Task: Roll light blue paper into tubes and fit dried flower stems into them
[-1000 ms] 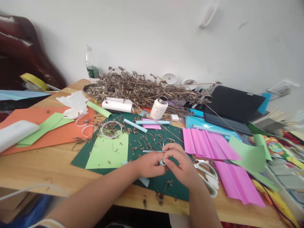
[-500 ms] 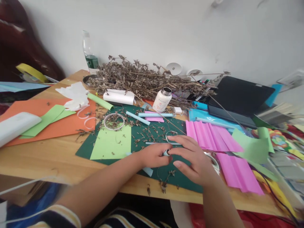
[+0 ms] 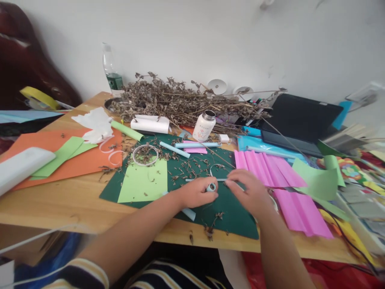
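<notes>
Gripping a rolled paper tube (image 3: 211,187), open end facing the camera, left hand (image 3: 197,192).

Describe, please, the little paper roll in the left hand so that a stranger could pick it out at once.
Start at the dark green mat in the middle of the wooden table. Near its front edge, the left hand pinches a small pale blue paper roll. Unlike the longer blue rolls lying flat further back, it is short, held off the mat, and shows its round open end.
</notes>
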A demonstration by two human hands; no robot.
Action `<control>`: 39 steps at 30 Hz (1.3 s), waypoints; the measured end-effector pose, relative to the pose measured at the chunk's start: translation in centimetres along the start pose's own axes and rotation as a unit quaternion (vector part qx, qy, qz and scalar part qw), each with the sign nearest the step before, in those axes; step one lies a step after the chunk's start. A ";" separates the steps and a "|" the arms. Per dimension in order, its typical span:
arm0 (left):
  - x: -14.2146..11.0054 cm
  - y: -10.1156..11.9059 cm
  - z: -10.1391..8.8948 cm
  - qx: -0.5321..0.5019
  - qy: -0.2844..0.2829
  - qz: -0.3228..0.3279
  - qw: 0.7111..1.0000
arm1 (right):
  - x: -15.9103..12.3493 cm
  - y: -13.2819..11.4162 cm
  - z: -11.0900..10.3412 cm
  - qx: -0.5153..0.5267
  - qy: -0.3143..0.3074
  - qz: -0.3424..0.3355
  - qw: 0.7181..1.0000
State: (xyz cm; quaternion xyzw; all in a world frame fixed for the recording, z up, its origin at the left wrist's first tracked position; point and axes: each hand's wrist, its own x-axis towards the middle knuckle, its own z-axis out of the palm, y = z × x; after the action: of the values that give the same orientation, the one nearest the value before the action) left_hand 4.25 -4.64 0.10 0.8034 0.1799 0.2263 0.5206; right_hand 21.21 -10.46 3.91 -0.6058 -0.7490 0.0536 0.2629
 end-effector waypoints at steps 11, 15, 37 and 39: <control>-0.1 0.1 -0.2 -0.054 0.008 0.002 0.999 | -1.6 1.8 3.8 0.008 -0.222 0.023 0.975; 0.0 0.1 -0.2 -0.072 0.014 -0.007 0.997 | -1.0 2.2 4.0 0.021 -0.216 0.022 0.976; -0.4 -0.1 -0.4 -0.172 0.065 0.048 0.982 | -0.3 1.1 3.3 0.002 -0.181 0.044 0.982; -0.4 -0.4 -0.6 -0.240 0.107 0.060 0.963 | -0.5 1.3 3.0 -0.003 -0.172 0.066 0.983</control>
State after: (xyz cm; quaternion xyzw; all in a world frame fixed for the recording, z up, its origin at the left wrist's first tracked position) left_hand 3.60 -4.25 -0.12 0.6350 0.1266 0.3782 0.6617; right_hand 21.04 -9.88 0.68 -0.6366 -0.7414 0.1721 0.1243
